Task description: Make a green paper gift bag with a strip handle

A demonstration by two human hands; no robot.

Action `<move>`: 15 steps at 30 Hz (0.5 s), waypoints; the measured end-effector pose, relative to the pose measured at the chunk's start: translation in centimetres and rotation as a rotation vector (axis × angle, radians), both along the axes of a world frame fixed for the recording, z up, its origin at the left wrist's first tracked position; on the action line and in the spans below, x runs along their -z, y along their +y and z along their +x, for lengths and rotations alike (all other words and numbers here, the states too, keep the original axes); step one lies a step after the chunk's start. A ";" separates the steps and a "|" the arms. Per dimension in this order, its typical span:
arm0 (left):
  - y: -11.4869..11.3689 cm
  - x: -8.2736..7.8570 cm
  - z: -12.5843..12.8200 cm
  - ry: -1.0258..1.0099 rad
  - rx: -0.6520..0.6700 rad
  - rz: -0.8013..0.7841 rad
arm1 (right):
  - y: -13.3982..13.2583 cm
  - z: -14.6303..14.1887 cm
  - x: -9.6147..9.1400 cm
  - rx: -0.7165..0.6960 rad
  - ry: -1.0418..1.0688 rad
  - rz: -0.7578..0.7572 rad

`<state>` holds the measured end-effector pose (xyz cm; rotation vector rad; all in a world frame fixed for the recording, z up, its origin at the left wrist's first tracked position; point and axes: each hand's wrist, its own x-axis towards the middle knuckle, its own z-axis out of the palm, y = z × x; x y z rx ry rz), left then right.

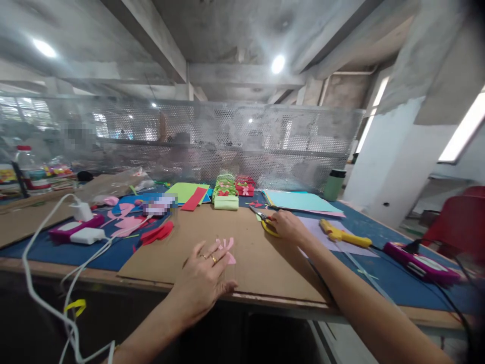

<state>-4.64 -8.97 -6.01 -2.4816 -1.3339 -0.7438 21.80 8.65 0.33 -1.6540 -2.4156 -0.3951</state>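
My left hand [204, 275] lies near the table's front edge on a brown cardboard sheet [261, 258], fingers stretched out, fingertips touching small pink paper petals [226, 247]. My right hand [287, 226] reaches farther out to the right and rests on yellow-handled scissors [265, 222], fingers curled over the handles. Whether it grips them firmly is unclear.
A yellow glue gun [343, 235] lies on lilac paper right of my right hand. Coloured paper sheets [299, 201], small woven baskets [226, 191], red and pink cut-outs [157, 232], white chargers with cables [87, 235], a green cup [334, 184] and a perforated metal screen [227, 136] stand beyond.
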 end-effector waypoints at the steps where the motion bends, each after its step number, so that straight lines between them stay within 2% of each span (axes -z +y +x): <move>1: 0.0 0.0 0.0 0.005 0.000 0.005 | 0.0 0.2 -0.1 -0.004 0.021 0.029; 4: 0.0 0.3 -0.2 0.027 -0.008 0.040 | -0.5 1.9 -1.9 0.026 0.090 0.166; 7: 0.3 1.0 -0.4 0.069 -0.002 0.110 | -1.9 5.1 -5.1 0.108 0.137 0.322; 10: 0.7 1.5 -0.7 0.121 0.025 0.209 | -3.7 8.2 -7.4 0.185 0.117 0.348; 12: 0.9 1.7 -0.8 0.137 0.036 0.257 | -4.8 9.6 -7.6 0.238 0.083 0.294; 15: 1.0 1.8 -0.8 0.151 0.042 0.291 | -5.8 11.0 -6.2 0.322 0.040 0.186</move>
